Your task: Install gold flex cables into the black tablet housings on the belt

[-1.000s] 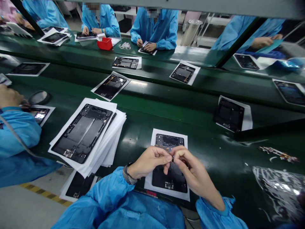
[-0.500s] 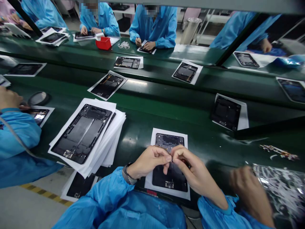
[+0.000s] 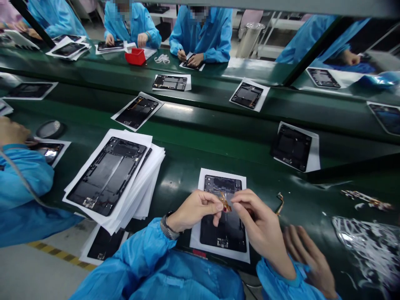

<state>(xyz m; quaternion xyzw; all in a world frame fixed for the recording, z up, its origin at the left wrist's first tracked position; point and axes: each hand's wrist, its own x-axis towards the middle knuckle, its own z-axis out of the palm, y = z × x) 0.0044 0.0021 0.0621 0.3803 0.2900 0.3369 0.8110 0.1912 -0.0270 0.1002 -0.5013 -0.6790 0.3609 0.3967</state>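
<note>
My left hand (image 3: 200,210) pinches a small copper-coloured flex cable (image 3: 225,203) between thumb and fingertips. Just to its right is my right hand (image 3: 258,214), thumb and forefinger closed near the cable's end; anything between them is too small to make out. Both hands are above an opened black tablet housing (image 3: 222,231) that lies on a white sheet (image 3: 195,239). A second flex cable (image 3: 279,203) rests on the green bench, right of my right hand.
A stack of white sheets (image 3: 146,187) with a tablet housing (image 3: 109,175) on top stands left. A co-worker's blurred hand (image 3: 309,258) is close on my right, beside a bag of white strips (image 3: 368,246). More flex cables (image 3: 367,200) lie behind it. Housings on sheets line the belts ahead.
My right hand has drawn slightly right from my left, exposing the flex cable. The co-worker's hand moved left, and another cable now shows on the bench. Housings on the belts have shifted.
</note>
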